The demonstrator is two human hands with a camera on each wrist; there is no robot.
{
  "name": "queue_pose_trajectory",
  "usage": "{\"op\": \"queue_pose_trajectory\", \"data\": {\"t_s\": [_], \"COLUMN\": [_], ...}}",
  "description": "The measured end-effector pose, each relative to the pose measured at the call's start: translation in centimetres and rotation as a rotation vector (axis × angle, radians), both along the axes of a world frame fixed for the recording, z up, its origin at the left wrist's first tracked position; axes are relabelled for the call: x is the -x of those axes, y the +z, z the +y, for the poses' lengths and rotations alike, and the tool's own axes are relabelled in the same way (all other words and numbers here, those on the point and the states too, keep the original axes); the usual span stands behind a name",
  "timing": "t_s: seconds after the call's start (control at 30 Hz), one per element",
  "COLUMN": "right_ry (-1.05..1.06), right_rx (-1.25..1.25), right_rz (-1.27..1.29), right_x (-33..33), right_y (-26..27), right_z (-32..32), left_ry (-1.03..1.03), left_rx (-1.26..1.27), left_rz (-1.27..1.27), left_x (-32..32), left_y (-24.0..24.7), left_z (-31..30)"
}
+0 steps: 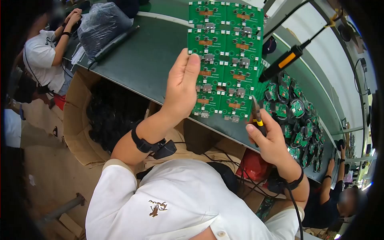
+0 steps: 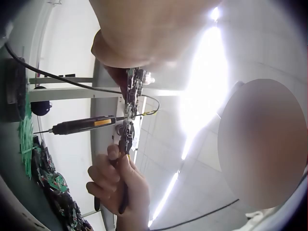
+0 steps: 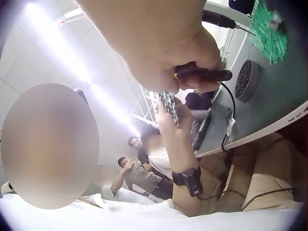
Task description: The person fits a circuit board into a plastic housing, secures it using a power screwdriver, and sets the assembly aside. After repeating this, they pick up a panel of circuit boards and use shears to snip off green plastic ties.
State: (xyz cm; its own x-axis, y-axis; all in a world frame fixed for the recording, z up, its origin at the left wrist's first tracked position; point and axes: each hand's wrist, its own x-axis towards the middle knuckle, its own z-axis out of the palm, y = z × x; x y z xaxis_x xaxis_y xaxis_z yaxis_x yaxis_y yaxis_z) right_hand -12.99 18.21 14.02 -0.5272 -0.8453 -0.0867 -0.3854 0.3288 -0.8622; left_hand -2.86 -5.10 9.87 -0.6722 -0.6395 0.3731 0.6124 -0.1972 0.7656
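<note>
In the head view, a large green circuit board panel [image 1: 225,76] stands up over the bench, its component side facing me. My left hand [image 1: 182,86] grips its left edge, thumb on the front face. Handles of a pair of cutting pliers [image 1: 259,122], black with yellow bands, sit in the curled fingers of my right hand [image 1: 272,138]. Their tips are right at the panel's lower right edge. Seen edge-on in the left wrist view, the panel [image 2: 130,103] has the pliers' jaws at its lower end. The right wrist view shows the plier handles [image 3: 207,75] inside my right fist.
An electric screwdriver [image 1: 282,63] hangs right of the panel. Behind it lie a pile of boards in black housings [image 1: 298,108] and green strips [image 3: 269,36]. A round tub of small dark parts [image 3: 247,81] stands on the bench. Left are a cardboard box [image 1: 76,120] and plastic bag [image 1: 102,30].
</note>
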Motion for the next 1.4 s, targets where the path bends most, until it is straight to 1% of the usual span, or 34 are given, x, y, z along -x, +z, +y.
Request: {"op": "queue_pose_trajectory", "data": {"t_s": [0.03,0.1,0.13,0.17,0.23,0.3,0.37,0.43,0.47,0.5,0.57,0.6,0.63,0.7,0.73,0.77,0.8,0.83,0.87,0.9,0.93,0.97,1.03,1.07,1.1,1.13,1.17,1.2,1.23,1.27,1.3,1.33,1.37,1.4], "right_ry": [-0.008,0.024,0.035,0.051,0.08,0.222,0.201,0.147,0.142,0.133,0.1,-0.133,-0.357,-0.079,-0.064,-0.054,-0.062,-0.082,-0.291,-0.5,-0.613,-0.545,-0.317,-0.229,-0.198,-0.002,-0.009,0.048,0.096,0.05,0.017,0.025,0.003,-0.004], "right_rx": [-0.029,0.073,0.066,0.091,0.053,-0.046,-0.064,-0.226,-0.306,-0.394,-0.546,-0.443,-0.339,0.064,0.031,0.253,0.491,0.74,0.72,0.706,0.546,0.406,0.073,-0.012,0.048,-0.179,-0.129,-0.14,-0.013,0.011,0.142,0.171,0.137,0.203], "right_rz": [-0.064,-0.055,-0.069,-0.046,0.075,0.437,0.596,0.98,1.007,1.034,0.858,0.539,0.213,0.53,0.516,0.228,-0.059,-0.344,-0.276,-0.205,0.027,0.069,0.323,0.411,0.36,0.399,0.335,0.335,0.33,0.23,0.096,0.061,0.029,-0.063], "right_x": [0.4,1.1,1.9,2.1,2.5,2.8,2.0,-0.2,-1.3,-2.3,-3.4,-2.8,-2.2,-2.0,-0.7,0.9,2.7,3.1,3.0,3.0,2.5,2.6,5.3,5.4,5.4,5.1,4.3,3.8,3.7,2.6,2.3,2.3,1.7,0.9], "right_y": [0.9,2.4,2.9,3.8,6.4,10.2,13.0,16.4,17.9,19.2,21.2,20.3,19.1,14.3,11.7,10.6,9.0,7.4,6.1,5.2,4.4,5.2,6.5,7.3,7.1,9.9,10.2,11.0,10.6,10.9,9.3,7.5,6.0,3.9], "right_z": [0.0,-0.4,-0.1,-0.2,-0.3,-0.5,-0.4,1.3,2.8,4.6,9.2,12.7,16.1,18.6,21.3,23.8,27.3,29.3,29.0,27.3,24.1,21.2,18.6,16.1,13.9,10.3,7.2,4.8,3.1,1.1,-0.4,-1.4,-2.3,-3.2], "left_ry": [0.012,-0.001,0.034,0.063,0.084,0.095,0.111,0.075,0.056,0.062,0.102,0.053,0.066,0.054,0.049,0.049,0.013,-0.034,-0.053,-0.08,-0.122,-0.166,-0.203,-0.124,-0.041,-0.071,-0.046,-0.015,-0.028,0.029,0.091,0.074,0.078,0.121], "left_rx": [0.01,0.044,0.044,0.086,0.124,0.111,0.094,0.133,0.1,0.092,0.172,0.179,0.157,0.129,0.122,0.074,0.013,-0.035,0.016,0.021,-0.031,-0.08,-0.045,-0.054,-0.062,-0.031,-0.049,-0.067,-0.042,-0.003,0.029,0.03,0.032,0.072], "left_rz": [0.013,0.101,0.126,0.172,0.196,0.166,0.124,0.204,0.121,0.119,0.239,0.238,0.232,0.26,0.214,0.202,0.188,0.176,0.071,0.074,0.091,0.103,0.07,0.037,0.007,0.018,0.019,0.02,0.029,0.005,-0.022,0.03,0.028,0.02], "left_x": [0.4,1.3,1.8,2.2,2.7,2.7,2.1,1.8,0.7,0.5,0.4,0.1,0.0,-0.5,-0.7,-1.5,-1.9,-1.8,-1.6,-1.4,-1.1,-0.9,-0.3,-0.2,0.0,0.1,0.1,0.2,0.3,0.2,0.0,-0.2,-0.5,-0.8], "left_y": [0.5,1.3,1.9,2.6,3.7,5.3,6.5,7.2,7.8,7.6,6.9,6.5,6.2,5.6,5.1,5.1,5.0,4.7,3.6,3.0,2.7,2.6,2.3,2.3,2.3,2.2,1.9,1.8,1.7,1.6,1.6,2.1,2.3,2.2], "left_z": [-0.1,-0.4,-0.3,-0.3,-0.7,-0.8,-1.7,-2.4,-2.3,-2.4,-2.9,-3.2,-3.0,-2.4,-2.3,-3.2,-3.0,-2.8,-3.2,-2.9,-2.7,-2.6,-2.4,-2.1,-1.9,-1.9,-1.9,-2.1,-2.4,-2.7,-2.9,-3.0,-3.3,-3.6]}}
